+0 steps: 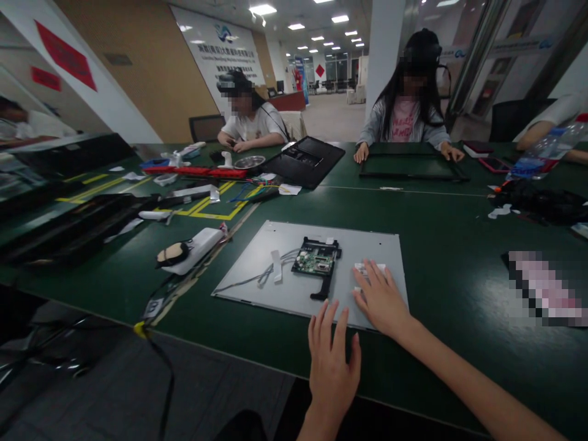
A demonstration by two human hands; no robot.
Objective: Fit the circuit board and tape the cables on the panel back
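A flat grey metal panel (257, 257), like the back of a display, lies on the green table. Fixed near its middle is a green circuit board (315, 260) in a black bracket (325, 288). Thin grey cables (243, 284) run from the board to the panel's left corner, passing a strip of white tape (276, 266). My right hand (381, 297) rests over the panel's right part, fingers spread, partly covering a white label (376, 267). My left hand (334, 355) is at the panel's near edge with fingers stretched; whether it touches the panel I cannot tell.
A white power strip (202, 248) and cable lie to the left. Beyond are a black plastic cover (305, 160) and red tools (206, 172). Across the table, a person (411, 110) holds a black frame (408, 176); another person (252, 116) sits farther left. Bottles (544, 150) stand right.
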